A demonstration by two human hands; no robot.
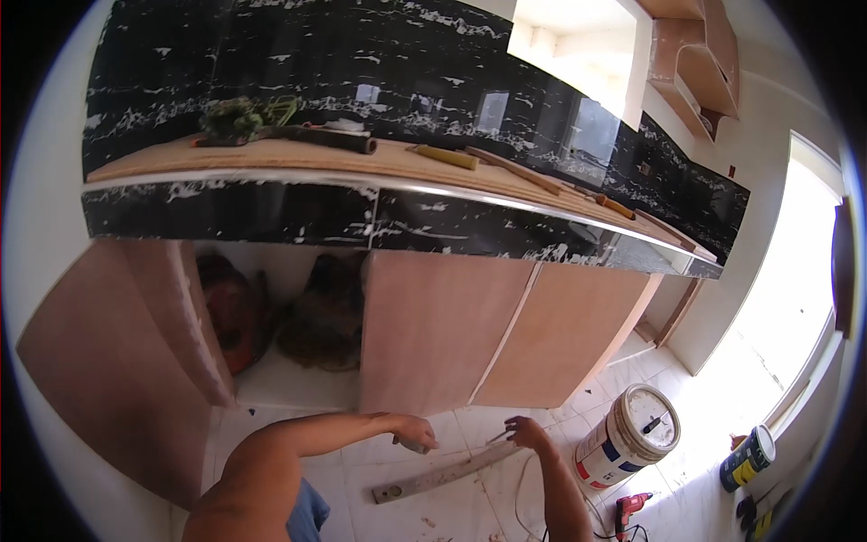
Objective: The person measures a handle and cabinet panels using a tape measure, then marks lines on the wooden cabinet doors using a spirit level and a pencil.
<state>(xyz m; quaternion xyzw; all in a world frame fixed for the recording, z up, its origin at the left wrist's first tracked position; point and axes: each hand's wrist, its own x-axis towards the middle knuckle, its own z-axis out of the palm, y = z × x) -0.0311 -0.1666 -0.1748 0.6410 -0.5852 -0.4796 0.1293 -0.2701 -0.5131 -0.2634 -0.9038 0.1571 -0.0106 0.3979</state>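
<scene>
On the right hand (526,432), the fingers are pinched on a thin piece (498,437), too small to identify. The left hand (414,431) has curled fingers; I cannot tell whether they grip anything. Below both hands' fingers lies a long bar (442,475) on the floor (361,474), its farther end partly hidden by the right hand. Beyond, at the floor's edge, stands the cabinet (442,334), its shadowed contents hard to make out.

Long bar (442,476) matt; backsplash (316,63) glossy, smooth.
</scene>
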